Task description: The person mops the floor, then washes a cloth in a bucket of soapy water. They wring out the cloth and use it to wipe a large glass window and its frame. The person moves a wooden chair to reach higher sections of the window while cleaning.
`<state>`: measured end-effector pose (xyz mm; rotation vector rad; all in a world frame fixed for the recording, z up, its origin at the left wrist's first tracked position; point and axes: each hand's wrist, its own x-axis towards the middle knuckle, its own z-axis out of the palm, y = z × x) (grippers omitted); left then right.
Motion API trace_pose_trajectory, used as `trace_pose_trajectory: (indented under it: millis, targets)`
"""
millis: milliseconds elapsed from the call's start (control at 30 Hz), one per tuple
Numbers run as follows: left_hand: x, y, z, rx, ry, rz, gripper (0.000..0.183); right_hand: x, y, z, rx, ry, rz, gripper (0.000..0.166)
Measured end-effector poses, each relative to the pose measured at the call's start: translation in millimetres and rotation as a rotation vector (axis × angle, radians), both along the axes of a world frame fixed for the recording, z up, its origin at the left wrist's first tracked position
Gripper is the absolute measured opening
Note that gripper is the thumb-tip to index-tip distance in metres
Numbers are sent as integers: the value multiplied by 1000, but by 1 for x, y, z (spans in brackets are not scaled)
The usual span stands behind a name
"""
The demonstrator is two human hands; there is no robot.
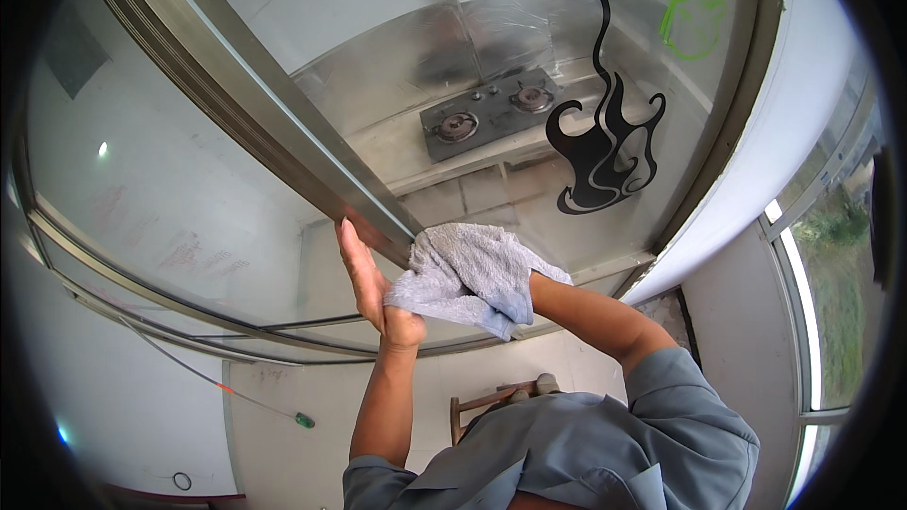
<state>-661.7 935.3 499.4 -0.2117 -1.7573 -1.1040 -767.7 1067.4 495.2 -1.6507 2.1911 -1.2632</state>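
Observation:
A grey terry towel (471,269) is bunched against the lower part of a glass panel (524,241), beside an upright metal door frame (312,156). My right hand is hidden under the towel; only its wrist and forearm show, coming in from the right. My left hand (365,287) lies flat along the left side of the frame, fingers stretched upward and nothing seen in its grasp. One edge of the towel overlaps the base of the left thumb. A black swirling decal (592,163) marks the glass right of the towel.
Behind the glass, a two-burner gas hob (489,113) sits on a counter. A wooden stool or chair (457,418) stands below me, with shoes partly visible on it. A thin rod with a green end (305,421) is at lower left. A window (829,297) lies right.

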Motion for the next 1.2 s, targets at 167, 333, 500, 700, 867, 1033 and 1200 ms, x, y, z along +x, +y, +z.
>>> trace_pose_trajectory:
  millis: [167, 333, 500, 700, 867, 1033, 1200]
  targets:
    - [10, -6, 6, -309, -165, 139, 103, -3, 8, -12, 78, -89, 29, 27]
    - [11, -3, 9, -302, -212, 155, 103, -5, 7, 11, 37, 58, 14, 34]
    - [23, -10, 11, -218, -214, 50, 100, -23, 8, 90, -179, 624, -168, 47]
    - [23, 0, 25, -269, -276, 48, 99, -77, 8, 153, -561, 884, -522, 54]
    - [34, -2, 23, -238, -309, 109, 98, -63, 13, 134, -570, 848, -537, 60]
    - [31, -9, 22, -300, -278, 125, 96, -39, 22, 109, -511, 811, -482, 66]
    - [39, -9, 14, -267, -184, 175, 84, 7, 20, 90, -437, 746, -324, 72]
